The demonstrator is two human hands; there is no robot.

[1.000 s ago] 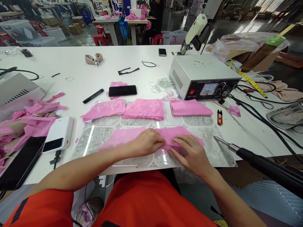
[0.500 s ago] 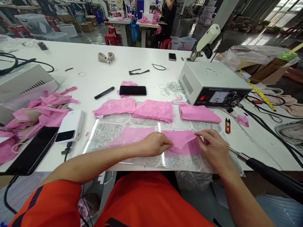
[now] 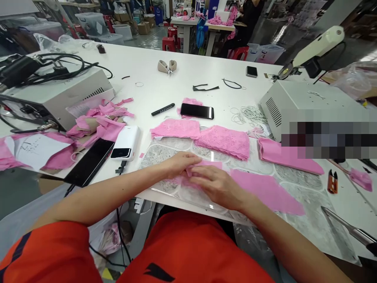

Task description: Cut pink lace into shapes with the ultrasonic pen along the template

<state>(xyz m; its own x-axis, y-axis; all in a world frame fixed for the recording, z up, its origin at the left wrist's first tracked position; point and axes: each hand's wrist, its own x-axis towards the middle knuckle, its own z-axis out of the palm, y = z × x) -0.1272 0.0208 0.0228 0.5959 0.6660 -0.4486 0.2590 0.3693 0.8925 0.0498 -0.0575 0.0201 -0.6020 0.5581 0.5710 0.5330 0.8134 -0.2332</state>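
My left hand (image 3: 183,164) is closed, its fingertips pinching a pink lace fabric piece (image 3: 216,164) on the clear patterned mat (image 3: 316,196). My right hand (image 3: 219,188) reaches over the same piece, fingers bent together at its edge, close to the left fingertips; its thumb is hidden. Much of this piece lies beneath the hands. A smooth pink fabric panel (image 3: 266,191) lies flat to the right. Behind are two stacks of pink lace pieces, a left stack (image 3: 176,128) and a middle stack (image 3: 225,140), and a folded smooth pink stack (image 3: 287,155).
Orange thread snips (image 3: 332,182) and a metal-tipped tool (image 3: 350,228) lie at right. A grey machine box (image 3: 309,98) stands behind them. On the left are a power bank (image 3: 126,142), a dark phone (image 3: 90,162) and pink scraps (image 3: 103,122). Another phone (image 3: 197,111) lies behind the stacks.
The view has turned left. My right hand has let go of the smooth pink panel, which now lies flat, and both hands have moved left to the lace piece.
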